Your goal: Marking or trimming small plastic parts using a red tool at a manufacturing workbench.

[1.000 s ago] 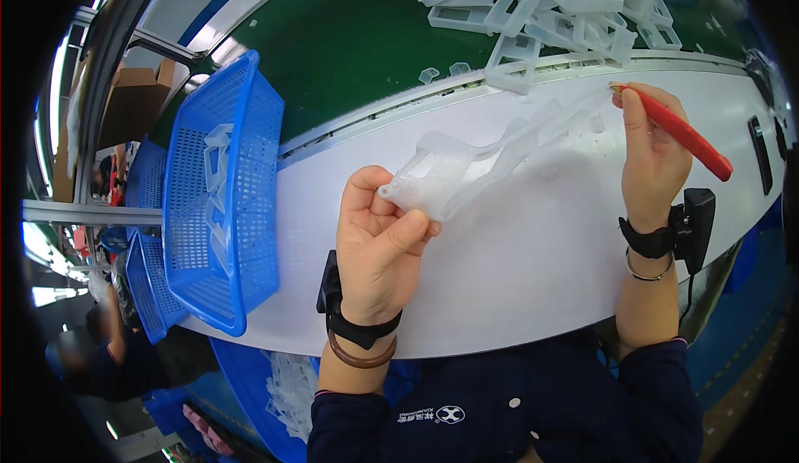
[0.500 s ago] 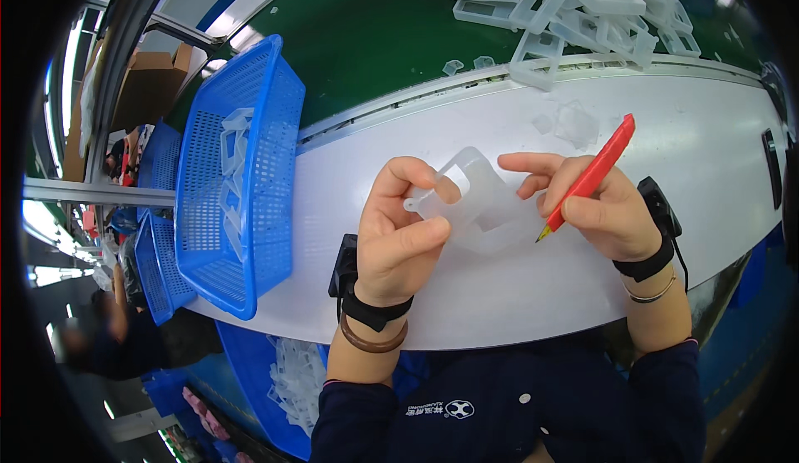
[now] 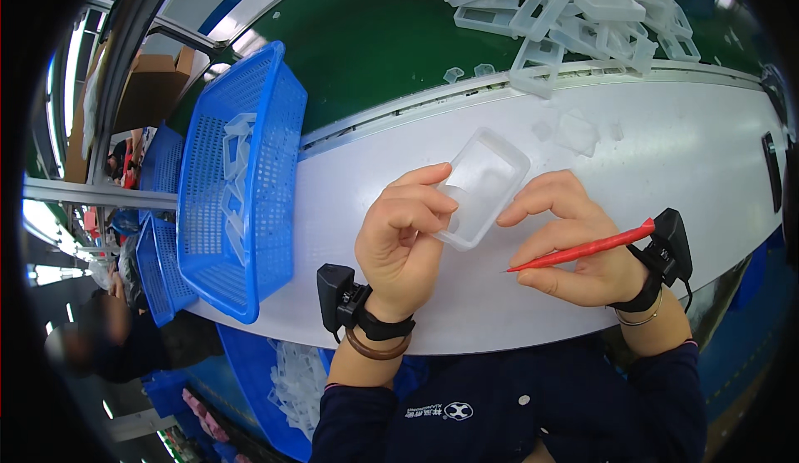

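One translucent tray-like piece (image 3: pixel 509 151) is showing on my feed over the white worktop (image 3: pixel 499 317); I am seeing the left hand (image 3: pixel 404 242) grasping its left side, while the right hand (image 3: pixel 599 276) is clasping a red pointed tool (image 3: pixel 595 247), forefinger lying close to the piece's right rim.

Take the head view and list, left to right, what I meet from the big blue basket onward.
Big blue basket, left hand, translucent plastic case, right hand, slim black object near the worktop's right end.
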Motion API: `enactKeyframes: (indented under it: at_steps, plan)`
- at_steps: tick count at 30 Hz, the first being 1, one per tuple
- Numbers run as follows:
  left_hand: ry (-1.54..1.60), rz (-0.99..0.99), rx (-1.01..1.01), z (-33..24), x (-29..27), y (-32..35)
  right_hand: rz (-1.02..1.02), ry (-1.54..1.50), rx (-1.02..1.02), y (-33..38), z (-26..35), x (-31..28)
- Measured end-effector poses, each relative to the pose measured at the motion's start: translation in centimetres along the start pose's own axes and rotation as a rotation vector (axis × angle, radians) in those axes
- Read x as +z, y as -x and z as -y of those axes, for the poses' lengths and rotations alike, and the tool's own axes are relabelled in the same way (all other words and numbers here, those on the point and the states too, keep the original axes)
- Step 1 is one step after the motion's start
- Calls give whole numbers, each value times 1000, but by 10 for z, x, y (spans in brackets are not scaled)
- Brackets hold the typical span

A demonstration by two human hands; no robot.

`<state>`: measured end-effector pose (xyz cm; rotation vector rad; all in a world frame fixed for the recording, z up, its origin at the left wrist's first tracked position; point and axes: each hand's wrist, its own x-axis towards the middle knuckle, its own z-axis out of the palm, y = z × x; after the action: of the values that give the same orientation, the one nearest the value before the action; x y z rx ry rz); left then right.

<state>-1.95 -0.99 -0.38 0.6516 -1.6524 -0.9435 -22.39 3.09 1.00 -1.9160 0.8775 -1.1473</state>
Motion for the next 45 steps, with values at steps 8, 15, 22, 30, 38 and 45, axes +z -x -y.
enactKeyframes:
  at_steps: [8,15,22,30,38,45]
  plan:
    - [-159,-32,66,-1,0,1,-22,8,1,1,-1,-2]
    - [-376,-188,314,-14,-38,-17,-134,25,102,7,-7,-1]
    - [-1451,-624,178,-47,-118,-30,-230,-169,250,12,-17,4]
    - [-1104,-175,196,11,-57,-67,-558,-178,247,12,-13,-2]
    - [-720,251,-165,93,37,-114,-997,-217,75,8,-15,-36]
    - [-583,485,-131,92,70,-115,-915,-284,169,9,-24,-38]
